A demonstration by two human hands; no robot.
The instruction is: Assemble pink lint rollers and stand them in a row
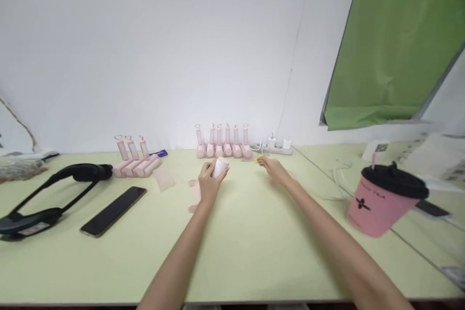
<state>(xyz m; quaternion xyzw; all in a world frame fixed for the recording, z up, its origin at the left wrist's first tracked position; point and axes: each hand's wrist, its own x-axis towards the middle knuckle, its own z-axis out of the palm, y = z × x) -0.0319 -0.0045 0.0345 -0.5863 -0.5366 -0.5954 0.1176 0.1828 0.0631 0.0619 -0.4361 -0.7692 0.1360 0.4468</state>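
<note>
My left hand (210,180) is wrapped round a white cylinder (220,167), tilted above the middle of the table. To its right, my right hand (273,168) pinches a small yellow object (258,158) between its fingertips. Flat pink pieces (194,193) lie just left of my left hand, partly hidden by its wrist. Behind the hands, a row of several pink cylinders (227,150) lies near the wall, with slim upright pink pieces (227,134) topped by small loops.
More pink cylinders (136,166) lie at the left, beside a pink sheet (163,178). Nearer are a black phone (113,211) and a black headset (54,179). A pink cup (381,201) stands right of my right forearm. A power strip (278,149) lies by the wall.
</note>
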